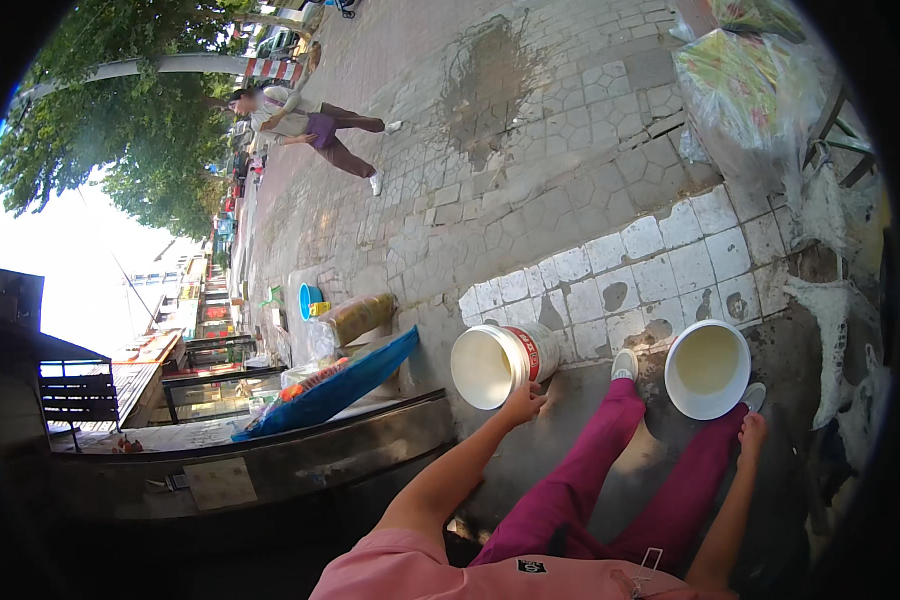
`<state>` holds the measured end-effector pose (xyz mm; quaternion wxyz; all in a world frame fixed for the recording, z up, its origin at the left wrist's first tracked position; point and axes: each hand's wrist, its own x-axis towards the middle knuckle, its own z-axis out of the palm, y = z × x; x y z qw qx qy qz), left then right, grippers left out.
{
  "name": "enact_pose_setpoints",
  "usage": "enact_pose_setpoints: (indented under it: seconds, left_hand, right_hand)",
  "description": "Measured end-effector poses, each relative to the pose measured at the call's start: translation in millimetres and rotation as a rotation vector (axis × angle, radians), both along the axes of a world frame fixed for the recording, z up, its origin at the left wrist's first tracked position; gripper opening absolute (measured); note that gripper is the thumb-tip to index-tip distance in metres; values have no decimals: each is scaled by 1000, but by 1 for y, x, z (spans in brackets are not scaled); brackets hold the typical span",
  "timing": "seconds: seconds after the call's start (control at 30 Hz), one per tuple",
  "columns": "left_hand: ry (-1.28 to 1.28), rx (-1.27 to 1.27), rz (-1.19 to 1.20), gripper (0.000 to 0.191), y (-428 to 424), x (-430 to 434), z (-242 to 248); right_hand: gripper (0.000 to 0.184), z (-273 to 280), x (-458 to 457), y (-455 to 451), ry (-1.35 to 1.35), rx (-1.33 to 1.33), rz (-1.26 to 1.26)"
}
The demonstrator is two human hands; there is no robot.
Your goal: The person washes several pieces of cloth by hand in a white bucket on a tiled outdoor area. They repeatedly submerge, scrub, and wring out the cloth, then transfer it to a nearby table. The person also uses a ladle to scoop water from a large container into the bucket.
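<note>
My left hand (523, 405) is at the rim of a white plastic bucket (544, 354) with a red printed band, its fingers curled against the edge. The visible inside of this bucket is pale, and its bottom is hidden. A second white bucket (744, 358) stands out in front of my right leg, with cloudy, pale yellowish liquid (709, 361) in it. Just beside its rim is my right hand (754, 431), with curled fingers. Whether that hand grips a handle cannot be made out.
White tiles (652, 274) and grey pavers (450, 225) lie ahead, with a wet patch (491, 86). Plastic-wrapped goods (750, 90) stand at the upper right. A dark-edged counter (285, 469) and blue sheet (345, 394) are on the left. A person (311, 127) walks farther off.
</note>
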<state>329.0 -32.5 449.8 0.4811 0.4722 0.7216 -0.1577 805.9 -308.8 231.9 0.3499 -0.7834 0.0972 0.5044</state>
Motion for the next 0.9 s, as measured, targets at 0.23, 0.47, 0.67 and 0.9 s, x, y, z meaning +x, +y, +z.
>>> enact_pose_setpoints:
  seconds: [0.23, 0.47, 0.67, 0.9]
  left_hand:
    - [-142, -104, 436, 48, -27, -120, 73]
    - [-265, 157, 668, 43, -130, -170, 111]
    - [-333, -13, 945, 46, -294, -167, 79]
    - [-470, -77, 1239, 52, -345, -156, 91]
  right_hand:
    - [16, 130, -50, 23, -41, 128, 152]
    - [18, 230, -39, -8, -10, 165, 316]
    - [11, 253, 9, -86, 41, 81, 171]
    - [19, 282, 18, -182, 45, 179, 135]
